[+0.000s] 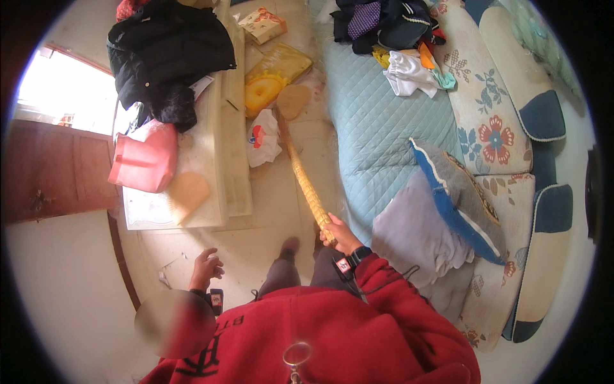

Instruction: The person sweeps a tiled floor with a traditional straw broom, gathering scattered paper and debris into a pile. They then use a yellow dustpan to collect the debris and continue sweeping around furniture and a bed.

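My right hand [341,234] is closed around the near end of a long yellow bamboo-like stick [307,184]. The stick slants away over the tiled floor, and its far end turns brown beside a white plastic bag [263,138] with red and blue print. Whether that end carries a head is unclear. My left hand [207,267] hangs over the floor near the table's front corner, holding nothing, its fingers bent and apart. Beyond the bag lies a yellow package [278,77], with a rounded tan thing [293,102] next to it.
Left stands a pale table [201,153] bearing a black jacket [168,57] and a pink bag [145,156]. Right is a sofa with a blue quilted cover [383,125], a cushion [460,201], grey cloth [417,230] and piled clothes [413,72]. A printed box [263,25] lies farther off.
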The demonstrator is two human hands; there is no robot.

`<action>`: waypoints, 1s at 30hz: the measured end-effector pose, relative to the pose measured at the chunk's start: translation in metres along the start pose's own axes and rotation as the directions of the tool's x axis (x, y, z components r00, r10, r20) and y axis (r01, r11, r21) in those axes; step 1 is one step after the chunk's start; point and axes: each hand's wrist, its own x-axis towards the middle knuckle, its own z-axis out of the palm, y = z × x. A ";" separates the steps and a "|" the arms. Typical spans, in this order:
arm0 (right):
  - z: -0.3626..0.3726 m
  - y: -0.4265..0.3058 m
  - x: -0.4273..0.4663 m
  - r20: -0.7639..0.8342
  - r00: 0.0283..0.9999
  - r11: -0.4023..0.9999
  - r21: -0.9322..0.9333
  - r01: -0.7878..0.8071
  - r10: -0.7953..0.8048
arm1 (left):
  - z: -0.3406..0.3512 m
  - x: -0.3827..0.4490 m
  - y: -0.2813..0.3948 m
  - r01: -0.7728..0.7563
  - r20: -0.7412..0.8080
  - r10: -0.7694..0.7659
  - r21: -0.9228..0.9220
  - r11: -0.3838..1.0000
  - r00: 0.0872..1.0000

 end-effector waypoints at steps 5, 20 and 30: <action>-0.008 -0.024 -0.031 -0.034 0.999 1.000 0.014 -0.002 0.002 | 0.013 0.012 0.012 0.035 -0.018 -0.035 0.022 0.999 0.999; 0.054 -0.062 -0.002 -0.201 0.976 0.993 0.066 0.095 -0.080 | 0.015 0.136 0.102 -0.036 0.189 0.037 -0.011 0.999 0.981; 0.098 -0.138 0.122 0.044 0.998 0.996 0.079 0.050 -0.054 | -0.023 0.146 0.120 0.055 0.025 -0.054 -0.057 0.997 0.998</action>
